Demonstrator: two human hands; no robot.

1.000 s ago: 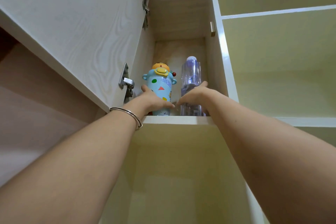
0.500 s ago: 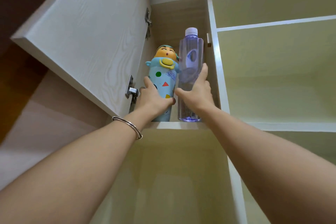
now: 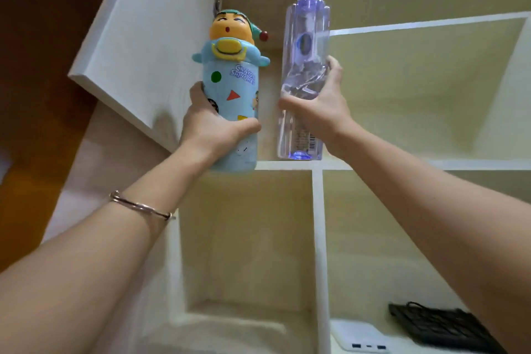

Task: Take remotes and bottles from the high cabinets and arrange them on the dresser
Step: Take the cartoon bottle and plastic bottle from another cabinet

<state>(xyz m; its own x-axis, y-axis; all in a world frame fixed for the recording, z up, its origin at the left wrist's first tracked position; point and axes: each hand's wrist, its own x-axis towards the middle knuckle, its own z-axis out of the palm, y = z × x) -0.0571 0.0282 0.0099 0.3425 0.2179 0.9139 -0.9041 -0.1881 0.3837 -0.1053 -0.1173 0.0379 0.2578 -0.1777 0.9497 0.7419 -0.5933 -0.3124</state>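
My left hand (image 3: 214, 129) grips a light-blue cartoon bottle (image 3: 233, 86) with a yellow character-head lid, holding it upright in front of the open high cabinet (image 3: 270, 6). My right hand (image 3: 319, 109) grips a tall clear plastic water bottle (image 3: 306, 37) with a pale purple cap, also upright. Both bottles are out in front of the cabinet's bottom edge (image 3: 287, 164), side by side and a little apart. A thin metal bangle sits on my left forearm.
The white cabinet door (image 3: 143, 46) hangs open at the left, close to the cartoon bottle. Open pale-yellow shelf compartments (image 3: 416, 89) fill the right and below. Low at the right lie a black keyboard (image 3: 442, 327) and a white box (image 3: 359, 335).
Both hands have lifted the bottles off the cabinet floor and drawn them out toward me and downward. The view has dropped, showing lower shelves and the keyboard.
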